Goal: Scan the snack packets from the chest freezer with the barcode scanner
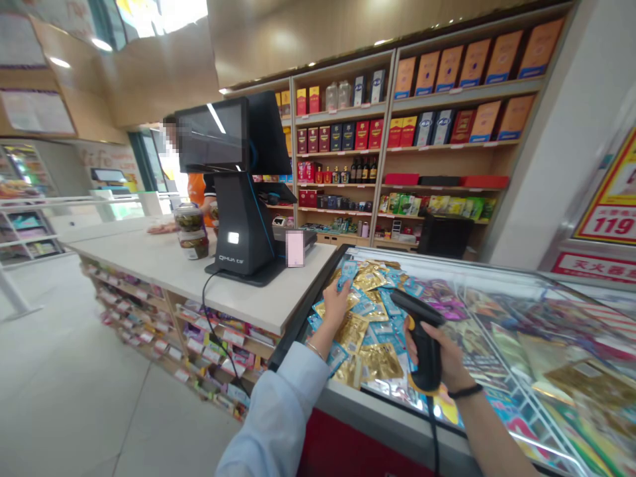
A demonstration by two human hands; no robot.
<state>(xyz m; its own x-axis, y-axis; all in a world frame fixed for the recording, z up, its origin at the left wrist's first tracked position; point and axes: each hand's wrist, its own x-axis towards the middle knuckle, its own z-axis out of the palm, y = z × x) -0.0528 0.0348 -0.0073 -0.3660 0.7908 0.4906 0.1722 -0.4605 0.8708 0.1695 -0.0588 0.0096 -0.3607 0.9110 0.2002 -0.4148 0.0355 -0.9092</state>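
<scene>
My left hand (336,303), in a light blue sleeve, is closed on a small blue packet (348,270) over the left part of a pile. My right hand (451,361), with a black band at the wrist, is wrapped around the handle of a black and orange barcode scanner (426,351). The scanner's head points left, above the pile, and its cord hangs down in front. Gold packets (380,361) and blue packets lie heaped together under both hands. Purple packets (442,298) lie further right.
A glass-topped freezer (501,291) carries the pile. To the left, a pale counter (134,248) holds a checkout screen (213,136) and stacked plastic tubs (193,240). Someone in orange (196,189) stands behind it. Shelves of boxes (342,136) line the back.
</scene>
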